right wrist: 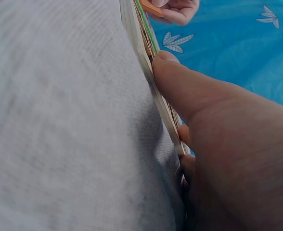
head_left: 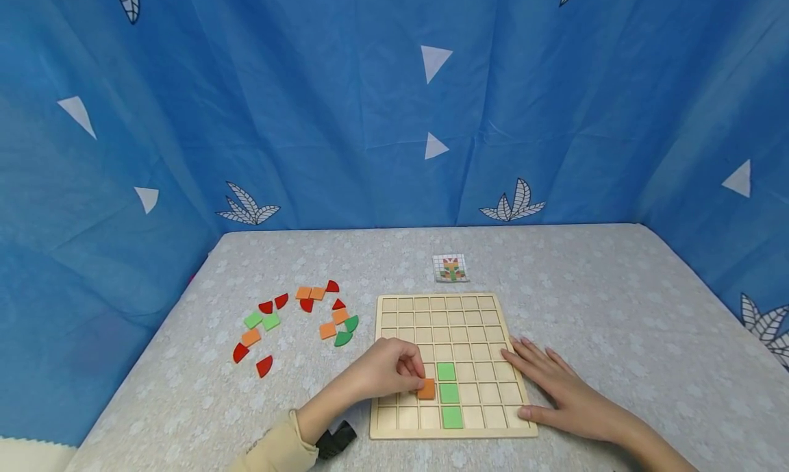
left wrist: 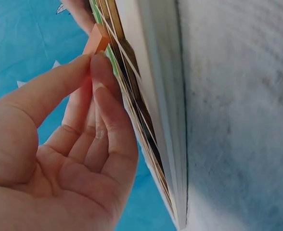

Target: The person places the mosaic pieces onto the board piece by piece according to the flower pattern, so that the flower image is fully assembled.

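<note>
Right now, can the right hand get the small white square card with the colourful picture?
Probably yes: the right hand, holding no piece, rests at the right edge of the pale wooden grid board, and nothing tall seems to block the way to the card.

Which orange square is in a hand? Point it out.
The orange square pinched by the left hand, just left of the middle green square on the board. The other orange squares lie on the tablecloth, left of the board.
</note>
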Demonstrator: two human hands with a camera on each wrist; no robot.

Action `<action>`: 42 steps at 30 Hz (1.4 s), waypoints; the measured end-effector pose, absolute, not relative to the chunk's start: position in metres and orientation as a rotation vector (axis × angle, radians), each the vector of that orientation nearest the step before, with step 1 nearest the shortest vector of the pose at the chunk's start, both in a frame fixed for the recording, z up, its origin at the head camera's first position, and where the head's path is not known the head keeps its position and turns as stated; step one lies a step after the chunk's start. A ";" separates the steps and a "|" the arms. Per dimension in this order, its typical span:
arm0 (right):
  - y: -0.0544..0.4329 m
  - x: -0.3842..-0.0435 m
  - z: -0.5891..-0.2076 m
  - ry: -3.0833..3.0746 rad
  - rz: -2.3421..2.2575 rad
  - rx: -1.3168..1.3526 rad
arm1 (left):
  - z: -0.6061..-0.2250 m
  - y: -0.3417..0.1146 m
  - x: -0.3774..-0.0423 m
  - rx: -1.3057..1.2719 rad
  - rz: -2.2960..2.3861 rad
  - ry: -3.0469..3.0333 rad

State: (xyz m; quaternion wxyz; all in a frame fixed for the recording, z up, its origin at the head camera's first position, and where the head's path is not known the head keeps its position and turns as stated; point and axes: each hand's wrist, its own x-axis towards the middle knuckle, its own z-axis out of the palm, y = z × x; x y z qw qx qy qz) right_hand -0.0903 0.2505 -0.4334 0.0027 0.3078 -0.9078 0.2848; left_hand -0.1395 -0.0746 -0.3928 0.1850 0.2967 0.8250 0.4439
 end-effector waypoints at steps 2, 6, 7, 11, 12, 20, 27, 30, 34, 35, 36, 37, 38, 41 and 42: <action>0.251 -0.090 -0.433 -2.848 0.892 0.966 | -0.393 -0.074 -0.139 0.844 1.252 2.323; 0.252 -0.091 -0.432 -2.850 0.881 0.972 | -0.393 -0.073 -0.137 0.865 1.254 2.326; 0.252 -0.091 -0.432 -2.851 0.879 0.971 | -0.394 -0.073 -0.137 0.870 1.253 2.328; 0.252 -0.090 -0.433 -2.847 0.874 0.962 | -0.394 -0.071 -0.135 0.876 1.216 2.359; 0.252 -0.091 -0.433 -2.846 0.873 0.961 | -0.394 -0.071 -0.135 0.879 1.200 2.374; 0.252 -0.090 -0.433 -2.827 0.861 0.964 | -0.391 -0.070 -0.131 0.955 1.028 2.534; 0.252 -0.090 -0.433 -2.841 0.931 0.969 | -0.388 -0.095 -0.144 0.878 1.214 2.490; 0.251 -0.089 -0.433 -2.844 0.939 0.968 | -0.385 -0.118 -0.155 0.779 1.314 2.485; 0.251 -0.089 -0.434 -2.848 0.939 0.943 | -0.382 -0.152 -0.169 0.606 1.445 2.503; 0.251 -0.089 -0.434 -2.854 0.943 0.935 | -0.382 -0.161 -0.172 0.557 1.476 2.502; 0.251 -0.089 -0.434 -2.861 0.948 0.928 | -0.383 -0.169 -0.174 0.508 1.503 2.498; 0.251 -0.089 -0.434 -2.868 0.951 0.920 | -0.383 -0.176 -0.177 0.459 1.520 2.502; 0.251 -0.089 -0.434 -2.872 0.957 0.922 | -0.384 -0.182 -0.179 0.418 1.527 2.512; 0.252 -0.090 -0.434 -2.872 0.952 0.924 | -0.387 -0.196 -0.184 0.316 1.518 2.548; 0.252 -0.090 -0.434 -2.867 0.944 0.932 | -0.388 -0.199 -0.185 0.293 1.505 2.565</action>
